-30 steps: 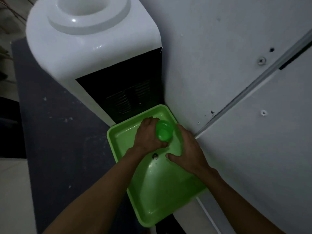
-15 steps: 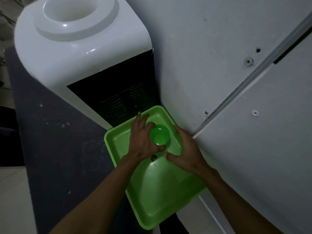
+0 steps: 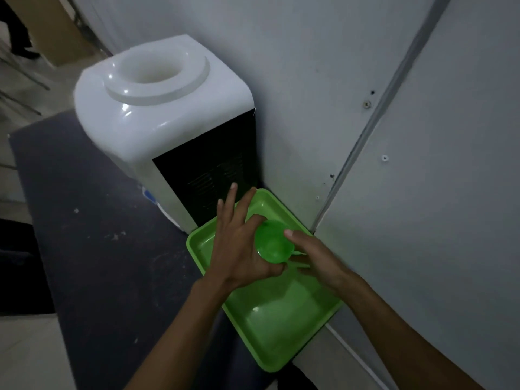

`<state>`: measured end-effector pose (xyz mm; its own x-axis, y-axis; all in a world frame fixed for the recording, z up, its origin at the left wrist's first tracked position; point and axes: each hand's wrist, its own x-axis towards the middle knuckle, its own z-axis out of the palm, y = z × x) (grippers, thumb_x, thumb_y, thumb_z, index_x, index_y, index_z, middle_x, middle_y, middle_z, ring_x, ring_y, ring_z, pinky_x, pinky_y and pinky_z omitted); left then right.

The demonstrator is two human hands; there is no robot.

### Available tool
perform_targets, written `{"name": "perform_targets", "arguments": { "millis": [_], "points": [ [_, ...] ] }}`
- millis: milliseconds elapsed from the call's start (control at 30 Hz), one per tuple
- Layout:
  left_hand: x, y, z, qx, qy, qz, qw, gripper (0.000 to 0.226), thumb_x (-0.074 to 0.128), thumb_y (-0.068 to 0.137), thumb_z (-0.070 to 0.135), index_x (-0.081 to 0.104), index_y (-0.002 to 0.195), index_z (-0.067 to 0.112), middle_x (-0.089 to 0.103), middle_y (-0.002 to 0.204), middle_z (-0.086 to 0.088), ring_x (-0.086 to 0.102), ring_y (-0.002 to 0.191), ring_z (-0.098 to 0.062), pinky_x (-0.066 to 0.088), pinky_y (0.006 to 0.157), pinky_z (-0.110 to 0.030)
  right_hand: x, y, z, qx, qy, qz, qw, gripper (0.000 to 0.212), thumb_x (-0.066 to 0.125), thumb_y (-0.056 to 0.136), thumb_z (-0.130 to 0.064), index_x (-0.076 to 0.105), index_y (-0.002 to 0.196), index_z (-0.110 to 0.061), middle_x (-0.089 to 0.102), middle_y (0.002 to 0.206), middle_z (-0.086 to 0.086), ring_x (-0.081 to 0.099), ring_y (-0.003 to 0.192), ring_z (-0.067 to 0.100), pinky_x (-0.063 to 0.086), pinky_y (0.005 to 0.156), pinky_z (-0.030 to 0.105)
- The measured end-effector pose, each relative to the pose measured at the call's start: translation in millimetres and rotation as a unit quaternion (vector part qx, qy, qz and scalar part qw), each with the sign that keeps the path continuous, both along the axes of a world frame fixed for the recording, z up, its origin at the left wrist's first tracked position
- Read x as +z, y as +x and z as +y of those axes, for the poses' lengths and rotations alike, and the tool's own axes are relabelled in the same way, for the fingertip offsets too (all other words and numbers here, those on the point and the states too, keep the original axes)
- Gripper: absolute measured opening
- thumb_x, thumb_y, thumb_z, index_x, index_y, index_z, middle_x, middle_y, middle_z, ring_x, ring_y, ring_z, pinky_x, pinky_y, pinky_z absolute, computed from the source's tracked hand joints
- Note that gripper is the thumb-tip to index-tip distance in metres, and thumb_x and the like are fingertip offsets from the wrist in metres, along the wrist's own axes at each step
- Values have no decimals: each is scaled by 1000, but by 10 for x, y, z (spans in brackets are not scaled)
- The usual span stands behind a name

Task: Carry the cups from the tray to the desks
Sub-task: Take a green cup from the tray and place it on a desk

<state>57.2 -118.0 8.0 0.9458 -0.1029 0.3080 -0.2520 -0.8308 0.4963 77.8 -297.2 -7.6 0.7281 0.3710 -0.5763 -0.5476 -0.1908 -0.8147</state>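
Cup pickup just starting, nothing delivered yet.
Left hand (image 3: 239, 249) fingers grasp the green cup (image 3: 274, 246) over the green tray (image 3: 281, 319), lower centre; right hand (image 3: 315, 260) fingers touch it, grip unclear; no desks visible.

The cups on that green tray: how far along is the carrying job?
Nothing looks delivered yet; no desk is in view. In hand: the left hand holds a green cup above the green tray, thumb and a curled finger around it, other fingers spread, while the right hand touches it from the other side. The tray sits beside a white water dispenser. Left: carrying the cup to a desk.
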Motion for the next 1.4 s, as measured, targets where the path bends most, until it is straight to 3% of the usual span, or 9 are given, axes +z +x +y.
{"name": "perform_targets", "arguments": {
  "millis": [167, 367, 500, 600, 767, 1000, 1233, 1400],
  "points": [
    [317, -287, -28, -61, 32, -24, 997, 80, 72, 42, 70, 69, 99, 14, 34, 154, -10, 3, 150, -31, 9, 116, -63, 101, -504, -20, -69, 42, 8, 997, 72, 69, 47, -83, 71, 106, -41, 71, 117, -1, 69, 94, 18, 46, 87, 39],
    [560, -695, -135, -149, 39, -56, 986, 81, 74, 35, 68, 69, 95, 14, 38, 151, -11, 8, 149, -33, 14, 115, -64, 381, -1230, -152, -151, 68, -38, 985, 66, 70, 57, -72, 72, 110, -32, 74, 113, 7, 70, 88, 20, 48, 94, 43],
    [676, -1062, -418, -225, 32, -71, 971, 86, 69, 37, 76, 67, 99, 16, 36, 154, -5, 10, 149, -30, 13, 116, -62, 504, -1847, -342, -233, 97, -51, 966, 62, 66, 64, -62, 71, 113, -25, 75, 108, 11, 71, 77, 17, 54, 74, 32],
    [753, -1302, -710, -284, 12, -74, 956, 83, 71, 38, 74, 66, 100, 18, 35, 154, -3, 10, 150, -28, 15, 115, -62, 610, -2286, -545, -296, 93, -65, 949, 53, 62, 68, -61, 73, 106, -25, 76, 97, 8, 67, 69, 14, 53, 72, 31],
    [871, -1769, -1359, -393, -6, -76, 916, 83, 75, 42, 73, 64, 103, 19, 33, 155, -4, 6, 150, -25, 12, 117, -59, 783, -3092, -1035, -395, 78, -88, 911, 39, 56, 76, -56, 77, 96, -29, 76, 87, 2, 68, 65, 11, 55, 61, 23],
    [1117, -2758, -2323, -512, -27, -82, 855, 87, 64, 47, 80, 63, 106, 16, 32, 156, -4, 6, 150, -24, 11, 118, -56, 995, -4388, -1693, -514, 66, -137, 844, 47, 59, 76, -58, 75, 104, -23, 75, 95, 13, 68, 66, 17, 57, 68, 35],
    [1296, -4157, -3292, -605, -28, -104, 789, 85, 64, 50, 80, 63, 106, 17, 33, 155, -4, 7, 150, -23, 9, 118, -54, 1114, -6021, -2336, -596, 24, -167, 785, 49, 59, 71, -67, 74, 102, -32, 76, 98, 5, 70, 74, 19, 57, 83, 52],
    [1393, -5216, -4017, -670, -47, -82, 737, 82, 71, 49, 74, 63, 108, 18, 29, 157, -2, 4, 150, -19, 6, 120, -53, 1260, -7202, -2759, -665, -21, -169, 727, 52, 55, 74, -67, 73, 106, -30, 74, 98, 1, 72, 74, 22, 58, 67, 38]
  ]
}}
